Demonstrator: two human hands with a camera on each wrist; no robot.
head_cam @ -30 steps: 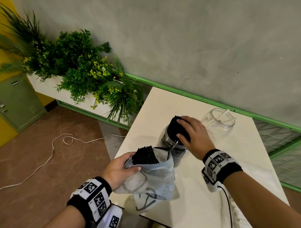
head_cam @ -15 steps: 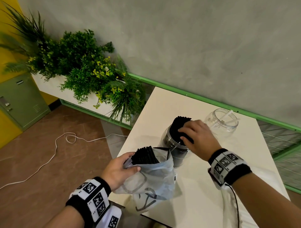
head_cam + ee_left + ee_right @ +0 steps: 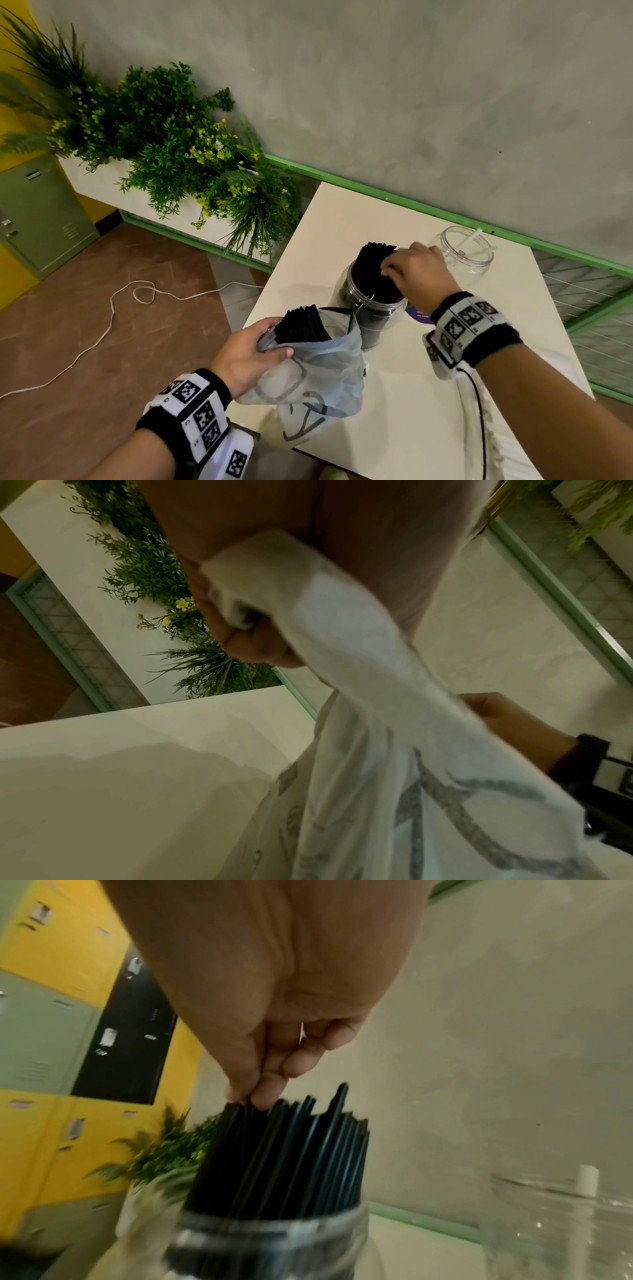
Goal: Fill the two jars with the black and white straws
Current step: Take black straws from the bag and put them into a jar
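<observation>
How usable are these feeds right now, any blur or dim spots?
Head view: sharp and evenly lit, edges bowed by the wide lens. Left wrist view: dim, the plastic bag soft and smeared close to the lens. Right wrist view: motion blur on the black straws and jar rim; the right hand fills the top.

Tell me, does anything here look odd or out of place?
Little stands out. One black straw pokes above the rest of the bundle in the near clear plastic jar, and the far clear jar holds just a single white straw, leaning. Nothing looks spilled or damaged.
</observation>
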